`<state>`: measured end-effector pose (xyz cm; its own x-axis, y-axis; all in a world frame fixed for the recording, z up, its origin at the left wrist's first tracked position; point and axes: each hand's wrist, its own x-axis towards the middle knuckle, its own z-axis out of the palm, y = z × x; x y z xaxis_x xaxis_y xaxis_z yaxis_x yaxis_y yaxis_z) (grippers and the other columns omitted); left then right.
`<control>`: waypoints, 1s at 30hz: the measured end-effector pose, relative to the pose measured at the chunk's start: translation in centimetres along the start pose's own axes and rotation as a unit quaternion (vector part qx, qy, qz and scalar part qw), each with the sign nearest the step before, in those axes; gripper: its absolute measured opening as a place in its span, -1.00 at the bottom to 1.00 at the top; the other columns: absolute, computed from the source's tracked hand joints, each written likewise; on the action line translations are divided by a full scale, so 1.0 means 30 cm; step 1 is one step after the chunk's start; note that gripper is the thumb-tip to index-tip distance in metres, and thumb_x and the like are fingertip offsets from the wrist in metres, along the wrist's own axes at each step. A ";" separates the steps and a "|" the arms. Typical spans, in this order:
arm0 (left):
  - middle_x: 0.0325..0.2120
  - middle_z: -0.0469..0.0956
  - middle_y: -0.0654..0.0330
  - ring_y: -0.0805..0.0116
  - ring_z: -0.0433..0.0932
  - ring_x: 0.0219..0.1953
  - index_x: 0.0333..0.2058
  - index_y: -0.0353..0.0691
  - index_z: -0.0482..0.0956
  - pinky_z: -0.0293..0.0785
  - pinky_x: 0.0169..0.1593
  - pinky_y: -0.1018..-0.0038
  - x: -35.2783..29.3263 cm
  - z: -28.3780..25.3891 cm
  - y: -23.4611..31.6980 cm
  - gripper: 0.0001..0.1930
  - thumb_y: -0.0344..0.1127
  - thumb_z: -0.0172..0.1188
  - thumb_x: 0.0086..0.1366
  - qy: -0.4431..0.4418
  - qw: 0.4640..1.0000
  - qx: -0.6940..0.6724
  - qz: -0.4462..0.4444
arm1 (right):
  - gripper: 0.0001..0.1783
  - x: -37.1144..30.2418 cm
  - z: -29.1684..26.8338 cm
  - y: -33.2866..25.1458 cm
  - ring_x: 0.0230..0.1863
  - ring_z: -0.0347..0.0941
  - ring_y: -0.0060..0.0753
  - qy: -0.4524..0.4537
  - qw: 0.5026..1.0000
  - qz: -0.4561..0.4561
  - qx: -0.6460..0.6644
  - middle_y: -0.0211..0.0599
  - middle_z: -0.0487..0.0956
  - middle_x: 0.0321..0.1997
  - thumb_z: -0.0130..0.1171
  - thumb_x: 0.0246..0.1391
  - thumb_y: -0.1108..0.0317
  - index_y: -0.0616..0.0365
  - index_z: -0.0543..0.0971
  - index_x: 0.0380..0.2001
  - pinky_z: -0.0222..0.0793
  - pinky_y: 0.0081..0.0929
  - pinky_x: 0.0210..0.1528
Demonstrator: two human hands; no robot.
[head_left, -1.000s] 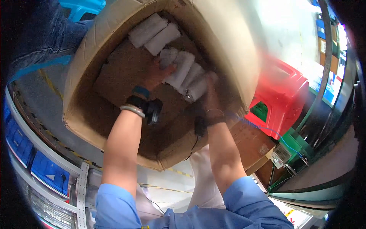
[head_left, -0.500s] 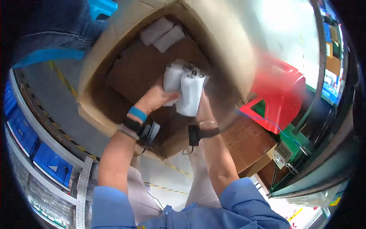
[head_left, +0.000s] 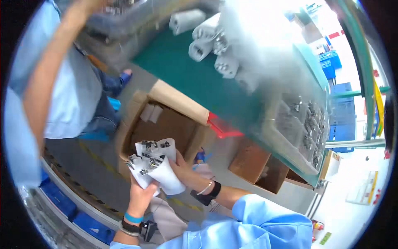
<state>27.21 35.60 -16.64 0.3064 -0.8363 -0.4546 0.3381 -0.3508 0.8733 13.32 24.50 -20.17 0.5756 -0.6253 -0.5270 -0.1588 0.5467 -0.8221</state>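
A cluster of several white-wrapped rolls of metal parts (head_left: 168,178) is gripped between my two hands, their open ends showing small shiny pieces. My left hand (head_left: 142,195) is closed around the near left side, with the thumb across the white wrapping. From the right, my right hand (head_left: 182,169) presses on the cluster, its fingers partly hidden behind the rolls. Just beyond the rolls stands an open cardboard box (head_left: 178,100), and two small white rolls (head_left: 151,113) lie inside it.
A green tabletop (head_left: 174,62) bears more white rolls (head_left: 186,21) and a clear tray (head_left: 271,124) of metal parts. Another person's arm (head_left: 49,70) reaches in at the left. A red stool (head_left: 224,128) and another carton (head_left: 248,162) stand beneath the table edge. Blue bins (head_left: 89,226) line the lower left.
My hands have lifted the white rolls out of the cardboard box and nearer to me. My view has risen, bringing the green table and the other person's arm into sight.
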 end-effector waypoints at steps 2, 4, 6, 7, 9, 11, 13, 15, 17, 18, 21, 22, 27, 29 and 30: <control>0.06 0.37 0.10 0.30 0.37 0.10 0.21 -0.31 0.11 0.32 0.14 0.36 -0.038 0.073 0.134 -0.29 -0.59 0.19 0.08 -0.017 0.999 0.013 0.031 | -0.37 -0.048 -0.031 -0.095 0.22 0.23 -0.20 0.035 0.995 -0.093 -0.016 -0.01 0.31 0.20 0.03 0.20 0.23 0.26 0.13 0.25 0.13 -0.29 0.26; 0.06 0.37 0.10 0.31 0.37 0.09 0.21 -0.29 0.11 0.31 0.15 0.37 -0.010 0.130 0.245 -0.30 -0.60 0.18 0.09 -0.005 0.996 0.055 0.075 | -0.37 -0.082 -0.056 -0.233 0.23 0.22 -0.18 0.052 0.988 -0.145 -0.018 0.01 0.30 0.19 0.04 0.19 0.24 0.26 0.13 0.25 0.11 -0.29 0.27; 0.05 0.38 0.12 0.34 0.38 0.08 0.21 -0.28 0.13 0.30 0.15 0.40 0.047 0.227 0.371 -0.31 -0.60 0.20 0.10 -0.039 0.997 -0.026 0.066 | -0.36 -0.083 -0.143 -0.408 0.27 0.19 -0.07 0.071 0.984 -0.156 -0.039 0.09 0.28 0.20 0.03 0.19 0.23 0.28 0.13 0.25 0.09 -0.28 0.29; 0.04 0.39 0.13 0.34 0.38 0.07 0.21 -0.27 0.13 0.32 0.14 0.41 0.087 0.279 0.411 -0.32 -0.58 0.21 0.11 -0.050 0.996 -0.049 0.057 | -0.38 -0.072 -0.202 -0.457 0.21 0.24 -0.16 0.113 0.975 -0.168 -0.091 0.02 0.31 0.18 -0.01 0.23 0.22 0.26 0.12 0.26 0.17 -0.32 0.23; 0.02 0.40 0.15 0.34 0.39 0.06 0.21 -0.26 0.14 0.36 0.10 0.40 0.201 0.377 0.478 -0.33 -0.50 0.23 0.14 -0.083 0.992 -0.071 0.067 | -0.37 -0.001 -0.323 -0.555 0.20 0.24 -0.03 0.180 0.949 -0.194 -0.170 0.10 0.30 0.18 -0.03 0.24 0.17 0.27 0.12 0.25 0.20 -0.27 0.22; 0.02 0.39 0.14 0.31 0.38 0.07 0.22 -0.25 0.14 0.37 0.08 0.37 0.369 0.426 0.470 -0.33 -0.36 0.23 0.18 -0.112 0.988 -0.070 0.074 | -0.32 0.067 -0.401 -0.652 0.22 0.18 0.21 0.246 0.911 -0.220 -0.248 0.27 0.23 0.20 -0.01 0.20 0.09 0.28 0.14 0.25 0.14 -0.18 0.26; 0.03 0.39 0.11 0.29 0.37 0.08 0.23 -0.23 0.13 0.35 0.10 0.34 0.479 0.500 0.466 -0.33 -0.28 0.22 0.20 -0.119 0.988 -0.072 0.063 | -0.31 0.108 -0.474 -0.674 0.21 0.18 0.23 0.284 0.881 -0.230 -0.301 0.29 0.23 0.19 0.01 0.19 0.06 0.27 0.15 0.25 0.15 -0.17 0.25; 0.06 0.36 -0.01 0.24 0.35 0.10 0.25 -0.33 0.08 0.32 0.12 0.34 0.510 0.616 0.487 -0.28 -0.18 0.18 0.22 0.068 0.981 -0.183 -0.001 | -0.25 0.147 -0.544 -0.661 0.20 0.17 0.26 0.247 0.869 -0.292 -0.314 0.32 0.19 0.21 0.06 0.14 0.03 0.28 0.14 0.25 0.16 -0.13 0.24; 0.07 0.34 -0.04 0.23 0.36 0.09 0.25 -0.37 0.06 0.32 0.11 0.35 0.529 0.680 0.446 -0.27 -0.16 0.17 0.22 0.103 0.983 -0.139 0.068 | -0.22 0.146 -0.545 -0.645 0.20 0.16 0.27 0.225 0.867 -0.316 -0.312 0.33 0.18 0.22 0.09 0.11 0.02 0.28 0.14 0.25 0.17 -0.11 0.23; 0.08 0.33 -0.07 0.21 0.36 0.08 0.25 -0.41 0.03 0.32 0.10 0.36 0.546 0.700 0.403 -0.25 -0.14 0.16 0.23 0.130 0.977 -0.097 0.138 | -0.19 0.132 -0.496 -0.636 0.20 0.16 0.28 0.280 0.842 -0.301 -0.350 0.33 0.16 0.23 0.13 0.07 0.01 0.25 0.15 0.26 0.18 -0.10 0.22; 0.09 0.32 -0.10 0.18 0.37 0.06 0.24 -0.49 0.00 0.33 0.08 0.38 0.640 0.654 0.354 -0.23 -0.13 0.14 0.24 0.161 0.963 -0.036 0.211 | -0.14 0.142 -0.356 -0.666 0.20 0.15 0.29 0.374 0.782 -0.279 -0.412 0.32 0.12 0.25 0.21 -0.02 -0.01 0.19 0.17 0.26 0.21 -0.07 0.20; 0.09 0.31 -0.10 0.18 0.38 0.05 0.23 -0.53 -0.02 0.34 0.07 0.39 0.686 0.625 0.355 -0.22 -0.12 0.13 0.24 0.158 0.964 -0.027 0.213 | -0.10 0.162 -0.341 -0.686 0.22 0.13 0.28 0.372 0.776 -0.268 -0.434 0.28 0.12 0.26 0.23 -0.05 -0.02 0.21 0.15 0.27 0.20 -0.09 0.21; 0.08 0.33 -0.07 0.19 0.40 0.03 0.23 -0.47 0.03 0.39 0.02 0.35 0.780 0.520 0.440 -0.27 -0.13 0.10 0.26 0.068 0.982 -0.102 0.143 | -0.04 0.208 -0.295 -0.792 0.25 0.10 0.26 0.329 0.790 -0.215 -0.471 0.22 0.14 0.27 0.26 -0.12 0.01 0.23 0.14 0.28 0.17 -0.16 0.24; 0.06 0.35 -0.04 0.21 0.40 0.03 0.23 -0.44 0.05 0.40 0.02 0.33 0.768 0.487 0.508 -0.29 -0.12 0.09 0.27 0.030 0.992 -0.048 0.112 | -0.05 0.215 -0.325 -0.809 0.25 0.10 0.28 0.313 0.800 -0.201 -0.472 0.22 0.14 0.26 0.27 -0.13 0.02 0.22 0.15 0.28 0.17 -0.17 0.25; 0.05 0.37 0.00 0.23 0.41 0.02 0.24 -0.40 0.07 0.40 0.03 0.31 0.759 0.472 0.546 -0.32 -0.12 0.08 0.29 -0.007 0.997 0.008 0.082 | -0.10 0.213 -0.353 -0.812 0.23 0.12 0.24 0.316 0.804 -0.209 -0.459 0.20 0.17 0.24 0.25 -0.13 0.05 0.23 0.18 0.25 0.17 -0.19 0.25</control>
<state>27.13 4.84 -10.20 0.3440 -0.8887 -0.3031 0.2711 -0.2150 0.9382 12.37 1.28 -5.80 0.2566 -0.9640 0.0700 -0.7501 -0.2443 -0.6146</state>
